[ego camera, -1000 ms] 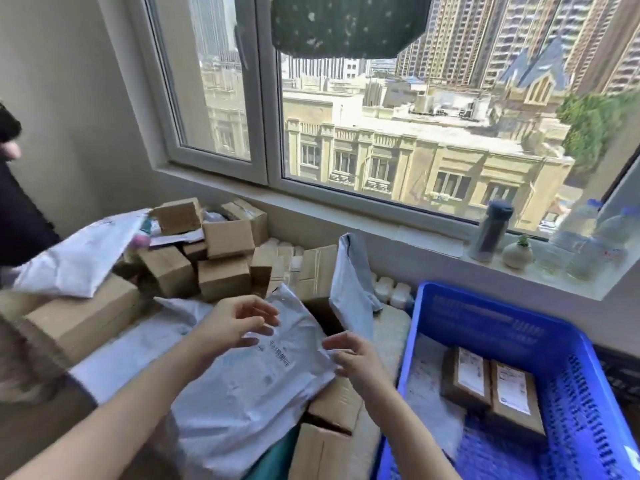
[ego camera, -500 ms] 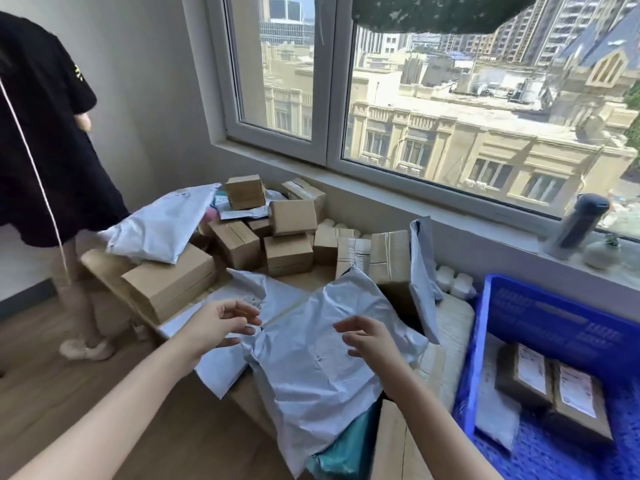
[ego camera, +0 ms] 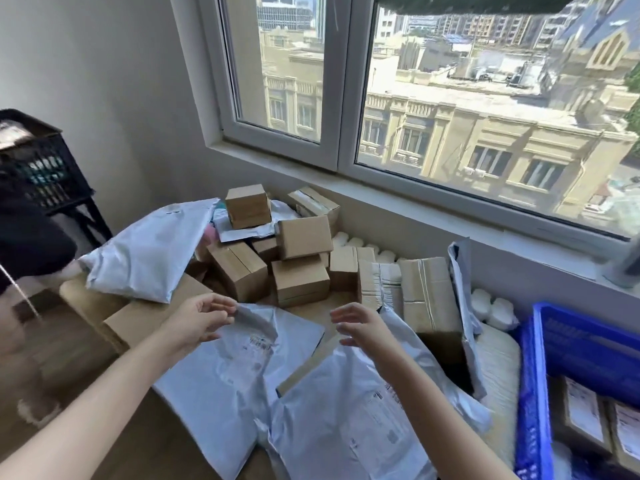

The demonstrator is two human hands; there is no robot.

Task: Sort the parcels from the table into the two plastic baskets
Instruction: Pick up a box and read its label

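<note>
Your left hand (ego camera: 201, 318) pinches the crinkled top corner of a flat grey poly mailer (ego camera: 239, 368), thumb against fingers. Your right hand (ego camera: 360, 327) hovers with fingers loosely spread, holding nothing, just above a second wrinkled grey mailer (ego camera: 353, 420) with a printed label. Behind them, matte brown cardboard boxes (ego camera: 298, 282) are piled on the table under the window; a puffy grey bag (ego camera: 149, 251) lies on the left. The ribbed blue plastic basket (ego camera: 530, 393) at right holds labelled boxes. Since half a second ago your left hand has closed on the corner, and the view has swung left.
</note>
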